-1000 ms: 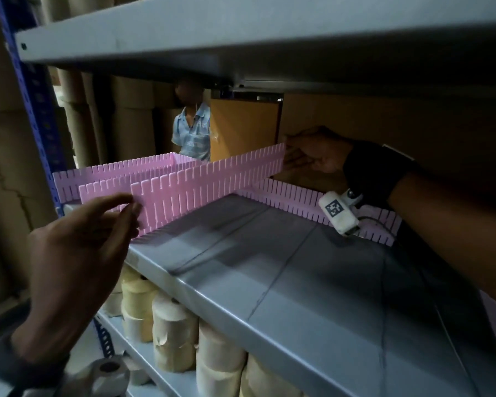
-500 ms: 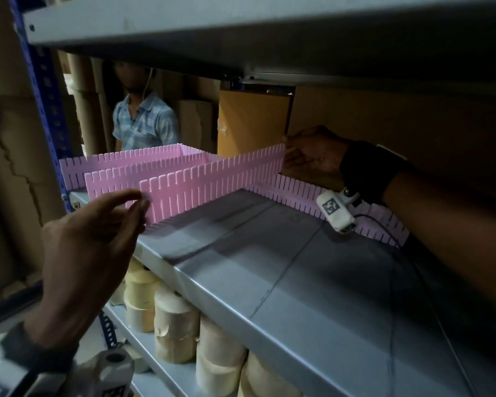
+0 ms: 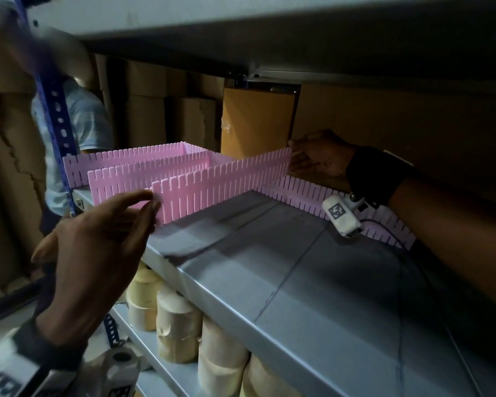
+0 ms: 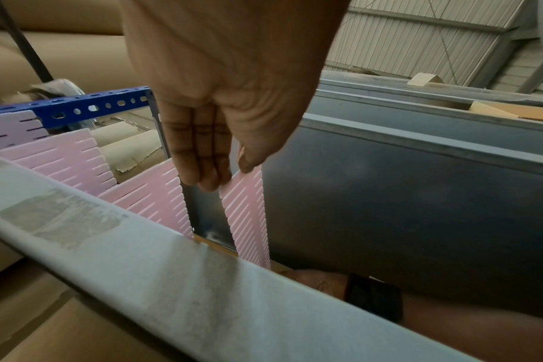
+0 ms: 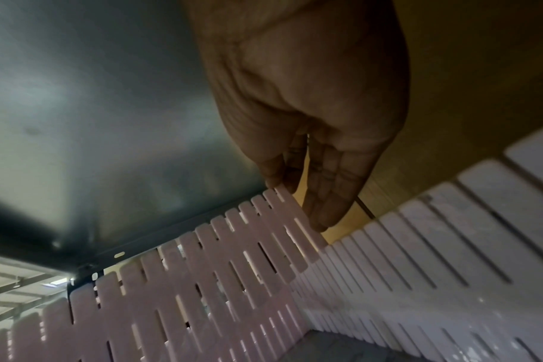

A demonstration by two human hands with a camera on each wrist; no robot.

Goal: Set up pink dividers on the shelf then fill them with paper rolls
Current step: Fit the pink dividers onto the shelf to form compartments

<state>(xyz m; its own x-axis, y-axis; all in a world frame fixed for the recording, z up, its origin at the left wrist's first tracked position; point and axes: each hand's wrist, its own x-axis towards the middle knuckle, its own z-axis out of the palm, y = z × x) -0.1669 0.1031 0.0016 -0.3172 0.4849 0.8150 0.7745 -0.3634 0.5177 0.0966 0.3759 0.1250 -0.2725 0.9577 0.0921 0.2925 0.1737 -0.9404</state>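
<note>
A long slotted pink divider [image 3: 221, 181] stands on edge across the grey shelf [image 3: 269, 267], running from front left to back right. My left hand [image 3: 152, 202] pinches its near end between thumb and fingers; the left wrist view shows that pinch on the divider [image 4: 248, 215]. My right hand [image 3: 294, 159] pinches the far top corner, where the divider [image 5: 202, 281] meets the rear divider [image 5: 419, 257]. Two more pink dividers [image 3: 126, 159] stand parallel further left. Cream paper rolls [image 3: 178, 325] stand on the shelf below.
The upper shelf [image 3: 241, 24] hangs low over my hands. A blue perforated upright [image 3: 55, 104] frames the left end. Cardboard boxes [image 3: 255, 124] close the back. A person in a striped shirt [image 3: 89, 118] stands behind the rack at left.
Both hands keep their hold on the divider's ends, which stays about where it was. The person behind the rack has moved left, partly behind the blue upright.
</note>
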